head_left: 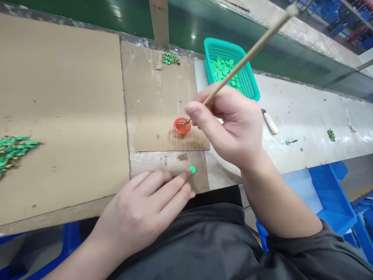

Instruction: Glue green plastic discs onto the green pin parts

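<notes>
Two hands were seen over a workbench, and neither was fully open. The left hand [142, 210] was held low with its fingers loosely extended and close together, with no grip taken; a small green disc [192, 169] was touched by the tip of the index finger, and the disc was lying on a cardboard sheet [163, 171]. The right hand [230, 124] was curled, and a thin wooden brush [247, 62] was pinched between thumb and fingers. The brush tip was lowered to the rim of a small orange-red cup [182, 126] of liquid, which was placed on a smaller cardboard piece [154, 136]. Beyond the right hand, a teal plastic basket [224, 43] filled with green discs [223, 70] was partly hidden by the brush and fingers. Clusters of green-and-gold pieces [170, 58] were heaped on the cardboard, with another heap [13, 153] on a larger cardboard sheet [64, 97]. A white-handled tool [269, 122] was lying on the bench nearby.
</notes>
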